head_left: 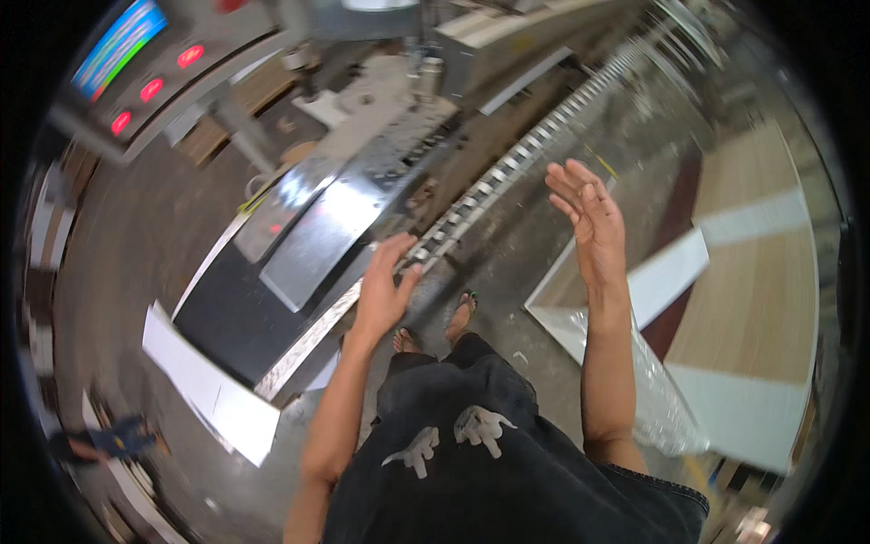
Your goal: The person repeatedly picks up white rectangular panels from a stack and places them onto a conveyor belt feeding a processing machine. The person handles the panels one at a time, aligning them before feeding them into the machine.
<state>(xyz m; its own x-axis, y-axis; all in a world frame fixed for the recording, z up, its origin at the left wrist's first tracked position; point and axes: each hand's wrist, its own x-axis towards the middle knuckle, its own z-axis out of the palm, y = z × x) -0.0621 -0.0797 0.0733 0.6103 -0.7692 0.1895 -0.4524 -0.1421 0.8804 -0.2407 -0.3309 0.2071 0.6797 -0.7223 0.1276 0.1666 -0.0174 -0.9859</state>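
My left hand (388,288) is over the near end of a narrow roller rail (494,186), thumb and fingers apart, holding nothing. Whether its fingertips touch the rail I cannot tell. Beside it lies a machine bed with a shiny metal plate (324,238) and a dark flat surface (237,313). My right hand (591,218) is raised to the right of the rail, its fingers slightly curled and apart, with nothing in it. Below and to its right are wood-grain and white boards (748,313), partly under clear plastic wrap (666,399).
A control panel with red-lit buttons (152,89) and a screen (120,43) stands at far left. White sheets (210,385) stick out at the machine's near left end. Another person (118,440) is blurred at lower left. My feet (460,315) are on the concrete floor.
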